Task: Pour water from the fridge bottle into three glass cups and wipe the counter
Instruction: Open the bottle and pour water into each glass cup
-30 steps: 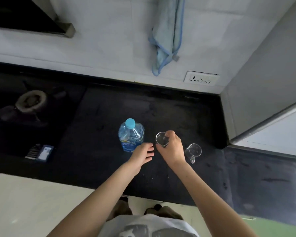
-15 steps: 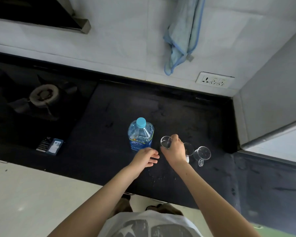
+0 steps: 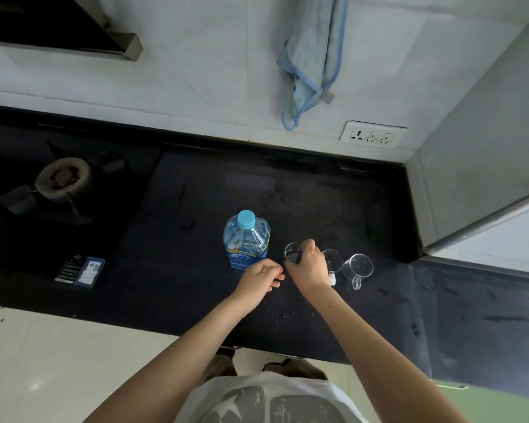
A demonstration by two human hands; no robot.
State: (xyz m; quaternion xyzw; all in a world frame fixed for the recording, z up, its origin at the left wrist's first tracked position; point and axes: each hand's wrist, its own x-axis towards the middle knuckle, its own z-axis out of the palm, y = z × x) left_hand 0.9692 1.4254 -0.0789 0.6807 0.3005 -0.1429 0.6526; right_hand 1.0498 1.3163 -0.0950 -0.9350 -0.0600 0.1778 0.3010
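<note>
Now right hand [image 3: 309, 267] gripping one glass cup [image 3: 293, 253] on the dark desk [image 3: 171, 282]; left hand [image 3: 258, 277] loosely curled, holding nothing, just beside one capped water bottle [image 3: 246, 238]. Two more cups [image 3: 333, 260] [image 3: 358, 266] further right: three in all. One blue cloth [image 3: 315, 50] hanging on the wall.

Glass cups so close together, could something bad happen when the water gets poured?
Maybe. The three glass cups sit nearly touching, so the right hand gripping the left one could knock its neighbours. The bottle is big and still capped; pouring into small cups may splash. Droplets already on the counter could make glass slip.
</note>
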